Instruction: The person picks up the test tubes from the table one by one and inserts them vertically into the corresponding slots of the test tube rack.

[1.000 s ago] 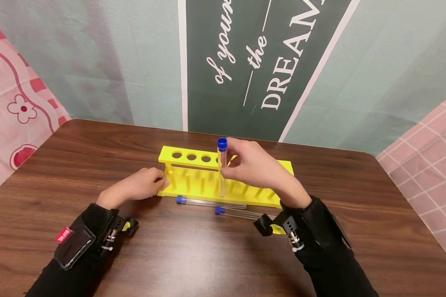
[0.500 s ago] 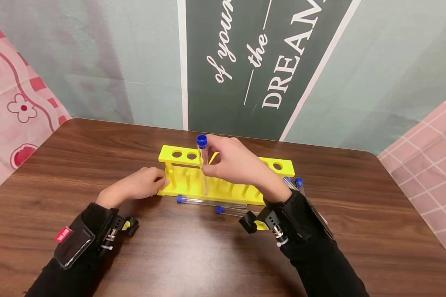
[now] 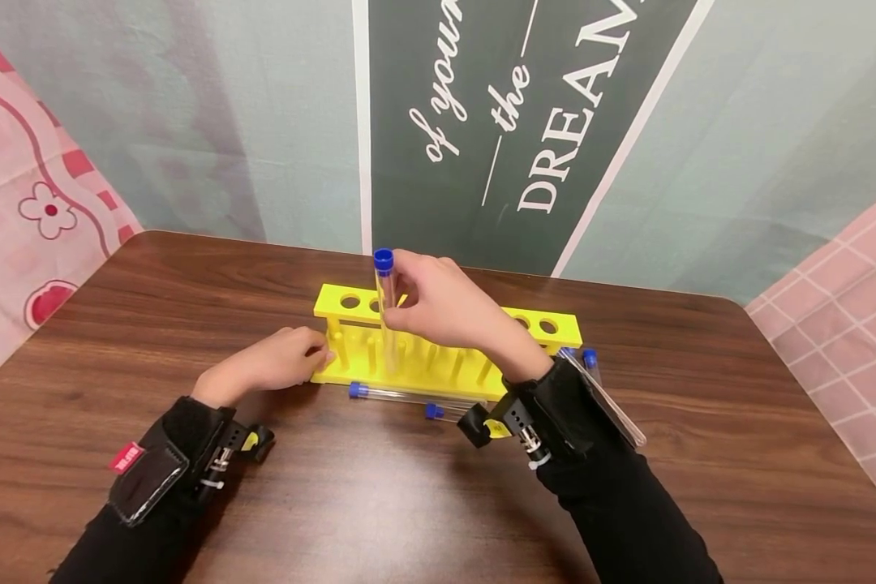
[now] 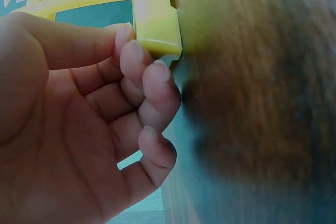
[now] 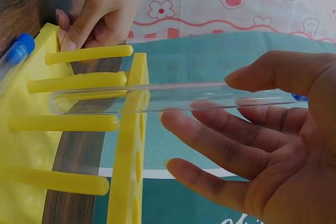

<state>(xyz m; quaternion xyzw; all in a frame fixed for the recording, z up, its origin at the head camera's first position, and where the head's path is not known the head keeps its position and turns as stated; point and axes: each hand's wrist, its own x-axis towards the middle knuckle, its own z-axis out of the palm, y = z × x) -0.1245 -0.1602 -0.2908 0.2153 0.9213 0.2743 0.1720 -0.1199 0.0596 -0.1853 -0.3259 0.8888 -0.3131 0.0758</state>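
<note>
My right hand (image 3: 441, 304) pinches a clear test tube (image 5: 178, 98) with a blue cap (image 3: 383, 259) between thumb and fingers. The tube is nearly upright, cap at the top. In the head view it overlaps the front of a yellow test tube rack (image 3: 568, 331) near the second hole from the left. The right wrist view shows its rounded end among the rack's pegs. My left hand (image 3: 281, 365) pinches the left end of the rack's base (image 4: 157, 38) between thumb and fingertips, the other fingers curled beside it.
Two capped tubes lie in front of the rack, one nearer it (image 3: 409, 395) and one with its blue cap (image 3: 435, 411) showing, partly behind my right wrist gear. More blue caps (image 3: 590, 358) show beyond the rack's right end. A printed cloth (image 3: 277, 122) hangs behind the table.
My right hand has carried the tube leftward along the rack, from about the middle to near the second hole, and slightly up. My left hand stays on the rack's end.
</note>
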